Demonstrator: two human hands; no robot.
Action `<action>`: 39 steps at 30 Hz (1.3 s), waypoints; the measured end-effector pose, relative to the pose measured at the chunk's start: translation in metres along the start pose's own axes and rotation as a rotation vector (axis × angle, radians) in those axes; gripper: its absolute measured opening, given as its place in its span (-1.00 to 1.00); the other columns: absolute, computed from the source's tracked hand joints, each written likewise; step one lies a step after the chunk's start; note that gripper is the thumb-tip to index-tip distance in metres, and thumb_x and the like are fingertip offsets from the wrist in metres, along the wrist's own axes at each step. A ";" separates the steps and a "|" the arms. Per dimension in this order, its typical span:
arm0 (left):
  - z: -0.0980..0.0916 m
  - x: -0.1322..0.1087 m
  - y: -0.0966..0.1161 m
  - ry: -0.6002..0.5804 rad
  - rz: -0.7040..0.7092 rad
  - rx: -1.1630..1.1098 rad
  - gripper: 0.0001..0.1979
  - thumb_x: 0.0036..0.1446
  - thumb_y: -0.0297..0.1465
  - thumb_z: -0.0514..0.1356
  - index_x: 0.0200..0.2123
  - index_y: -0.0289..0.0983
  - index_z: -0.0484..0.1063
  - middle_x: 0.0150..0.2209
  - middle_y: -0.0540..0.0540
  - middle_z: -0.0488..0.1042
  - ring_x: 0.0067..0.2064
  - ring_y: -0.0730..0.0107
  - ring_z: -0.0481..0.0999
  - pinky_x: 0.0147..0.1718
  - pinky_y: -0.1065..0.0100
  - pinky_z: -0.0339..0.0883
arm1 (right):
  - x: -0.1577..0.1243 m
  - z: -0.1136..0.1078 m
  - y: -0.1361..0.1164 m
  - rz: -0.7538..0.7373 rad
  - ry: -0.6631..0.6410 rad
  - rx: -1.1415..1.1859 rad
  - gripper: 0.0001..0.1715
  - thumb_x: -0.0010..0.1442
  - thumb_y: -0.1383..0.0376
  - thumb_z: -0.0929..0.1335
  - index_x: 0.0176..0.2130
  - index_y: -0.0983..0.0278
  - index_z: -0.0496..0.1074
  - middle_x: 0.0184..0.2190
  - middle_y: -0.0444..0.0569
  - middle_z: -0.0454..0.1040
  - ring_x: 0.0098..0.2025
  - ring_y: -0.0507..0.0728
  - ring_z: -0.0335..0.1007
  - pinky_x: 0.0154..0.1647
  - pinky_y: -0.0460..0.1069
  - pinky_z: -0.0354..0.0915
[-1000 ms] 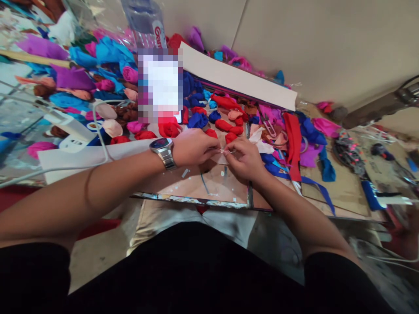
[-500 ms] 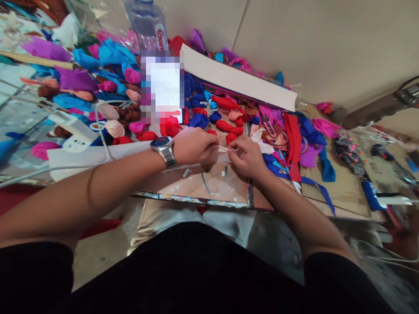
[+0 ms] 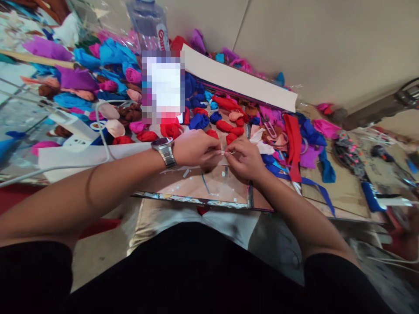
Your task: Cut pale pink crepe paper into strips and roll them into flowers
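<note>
My left hand [image 3: 195,148], with a silver wristwatch [image 3: 163,151] on its wrist, and my right hand [image 3: 245,158] meet over a brown board [image 3: 196,185]. Both pinch a small pale strip [image 3: 226,152] held between their fingertips. Just beyond the hands lie rolled red paper pieces [image 3: 225,126] and blue ones [image 3: 198,121].
Heaps of coloured crepe paper cover the far left [image 3: 81,65]. A water bottle [image 3: 149,24] stands at the back, beside a long white card [image 3: 238,80]. A white power strip [image 3: 73,131] with its cable lies left; red and blue ribbons [image 3: 294,144] and tools right.
The hands have stayed together on the pale strip, with only slight shifts of the fingers. Nothing else has moved.
</note>
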State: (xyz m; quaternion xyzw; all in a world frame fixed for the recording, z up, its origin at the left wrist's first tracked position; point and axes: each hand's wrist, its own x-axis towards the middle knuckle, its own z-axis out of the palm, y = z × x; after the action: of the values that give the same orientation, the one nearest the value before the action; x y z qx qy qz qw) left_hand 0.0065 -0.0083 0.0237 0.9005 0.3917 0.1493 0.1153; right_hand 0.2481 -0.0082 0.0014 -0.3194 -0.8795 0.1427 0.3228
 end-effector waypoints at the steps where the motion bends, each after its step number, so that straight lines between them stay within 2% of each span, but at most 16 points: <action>1: 0.000 0.000 0.000 0.003 0.017 -0.020 -0.60 0.40 -0.11 0.09 -0.15 -0.19 0.67 -0.34 -0.10 0.66 -0.36 0.31 0.56 -0.39 0.32 0.11 | 0.000 0.000 0.000 0.000 -0.002 0.002 -0.89 0.32 0.26 0.40 -0.29 0.21 0.51 -0.35 -0.02 0.58 -0.22 0.20 0.45 -0.11 0.13 0.30; 5: 0.003 0.000 0.000 0.000 0.064 -0.065 -0.59 0.40 -0.11 0.09 -0.18 -0.21 0.66 -0.33 -0.10 0.67 -0.33 0.33 0.58 -0.34 0.35 0.17 | 0.000 0.001 -0.002 0.011 -0.011 0.009 -0.88 0.32 0.25 0.39 -0.29 0.20 0.50 -0.36 -0.02 0.58 -0.22 0.21 0.46 -0.11 0.13 0.32; 11: 0.001 0.000 0.000 0.004 0.034 -0.034 -0.57 0.39 -0.07 0.11 -0.26 -0.21 0.67 -0.44 -0.07 0.62 -0.46 0.39 0.49 -0.43 0.33 0.05 | 0.000 0.000 -0.001 0.015 0.002 0.006 -0.91 0.26 0.28 0.40 -0.33 0.19 0.47 -0.38 -0.04 0.56 -0.22 0.21 0.45 -0.13 0.13 0.32; 21: 0.000 0.000 -0.003 -0.015 -0.017 0.022 -0.60 0.40 -0.07 0.13 -0.22 -0.18 0.69 -0.46 -0.07 0.59 -0.47 0.37 0.44 -0.45 0.29 -0.03 | 0.001 -0.002 0.003 0.047 0.010 0.025 -0.92 0.22 0.29 0.40 -0.35 0.20 0.48 -0.39 -0.04 0.58 -0.25 0.20 0.46 -0.16 0.12 0.31; 26: 0.001 0.000 -0.004 -0.005 -0.020 0.005 -0.57 0.41 -0.04 0.11 -0.20 -0.17 0.68 -0.44 -0.07 0.61 -0.47 0.39 0.45 -0.44 0.30 -0.02 | 0.002 -0.002 0.001 0.016 -0.019 -0.018 -0.86 0.32 0.20 0.40 -0.26 0.19 0.54 -0.33 -0.02 0.63 -0.23 0.21 0.48 -0.08 0.17 0.32; 29: 0.000 0.001 -0.004 -0.013 -0.035 -0.013 -0.55 0.40 -0.03 0.11 -0.20 -0.17 0.69 -0.46 -0.07 0.60 -0.47 0.37 0.45 -0.45 0.29 -0.02 | 0.001 -0.002 0.001 0.025 -0.023 -0.002 -0.80 0.35 0.16 0.39 -0.28 0.19 0.54 -0.35 -0.02 0.62 -0.26 0.19 0.49 -0.12 0.14 0.32; 39: -0.003 0.001 -0.002 -0.037 -0.096 0.062 -0.58 0.43 -0.10 0.06 -0.15 -0.19 0.66 -0.39 -0.10 0.62 -0.39 0.30 0.54 -0.42 0.29 0.08 | 0.000 -0.005 0.005 0.079 0.042 0.023 -0.82 0.30 0.22 0.40 -0.34 0.21 0.52 -0.43 -0.07 0.56 -0.34 0.15 0.45 -0.20 0.09 0.30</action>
State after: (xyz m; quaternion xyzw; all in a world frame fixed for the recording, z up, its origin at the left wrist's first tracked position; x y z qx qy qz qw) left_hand 0.0042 -0.0057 0.0261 0.8864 0.4368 0.1145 0.1017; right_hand 0.2533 -0.0043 0.0029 -0.3533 -0.8574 0.1587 0.3389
